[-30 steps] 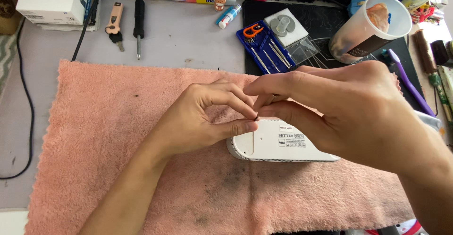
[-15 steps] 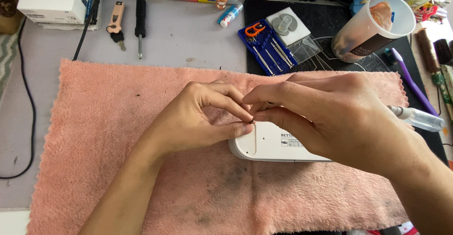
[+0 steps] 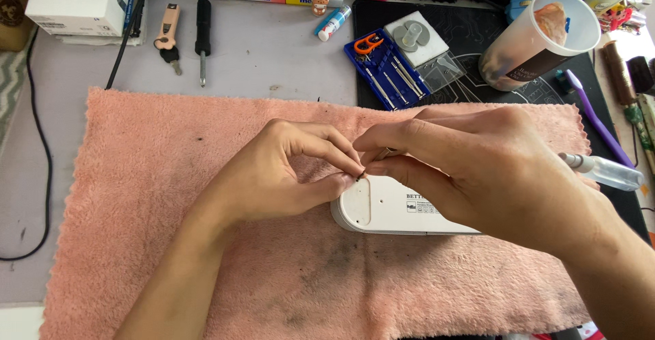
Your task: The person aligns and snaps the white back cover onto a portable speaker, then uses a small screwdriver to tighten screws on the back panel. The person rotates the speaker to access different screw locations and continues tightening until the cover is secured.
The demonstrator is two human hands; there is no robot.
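Note:
My left hand [image 3: 280, 176] and my right hand [image 3: 477, 166] meet fingertip to fingertip above a white rounded device [image 3: 392, 210] that lies on a pink towel [image 3: 150, 176]. My left thumb and forefinger pinch a tiny dark part [image 3: 360, 174] at the device's left end. In my right hand is a thin metal tool [image 3: 383, 153], mostly hidden by the fingers, its tip at that same part. The right hand covers most of the device.
Behind the towel lie a blue case of small screwdrivers [image 3: 387, 68], a black-handled screwdriver [image 3: 202, 33], a key [image 3: 167, 36], a white box [image 3: 80, 2] and a tilted plastic cup [image 3: 539, 39]. A clear spray bottle [image 3: 607, 173] lies at the right. A black cable [image 3: 37, 142] runs down the left.
Both hands and the device have stayed together with the fingertips joined; the view shifted slightly. No grip has visibly changed.

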